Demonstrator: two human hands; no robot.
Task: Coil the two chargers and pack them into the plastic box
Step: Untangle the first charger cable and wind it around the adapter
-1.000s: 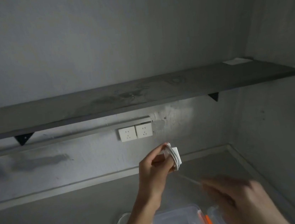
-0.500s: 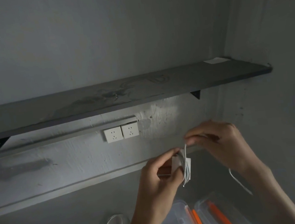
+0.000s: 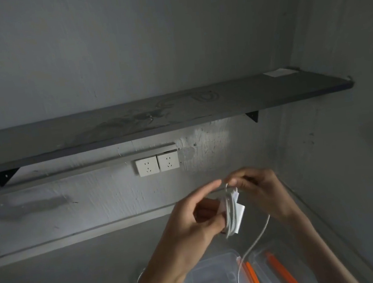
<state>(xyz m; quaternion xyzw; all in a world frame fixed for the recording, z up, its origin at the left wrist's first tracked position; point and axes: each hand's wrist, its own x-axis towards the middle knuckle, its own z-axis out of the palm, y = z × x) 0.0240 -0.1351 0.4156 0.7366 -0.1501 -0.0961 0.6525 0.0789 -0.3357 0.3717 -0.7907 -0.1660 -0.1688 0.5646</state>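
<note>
My left hand [image 3: 195, 222] grips a white charger [image 3: 233, 215] with several turns of its white cable wound around the block. My right hand [image 3: 259, 188] pinches the cable just above the charger, fingertips touching the left hand's forefinger. The loose cable [image 3: 252, 248] hangs from the charger down over the clear plastic box [image 3: 212, 279] with orange clips, which stands open on the grey surface below. Its clear lid [image 3: 279, 271] with orange seal lies to the box's right. A loop of a second white cable [image 3: 138, 276] peeks out beside my left forearm.
A dark wall shelf [image 3: 154, 119] runs across above, with a white paper [image 3: 279, 73] at its right end. Two white wall sockets [image 3: 157, 164] sit under it. Grey walls close in at the back and right; the corner is just right of my hands.
My right hand came up from low right to the top of the charger, bringing the cable over another turn. The view shifted slightly; the left hand kept its hold.
</note>
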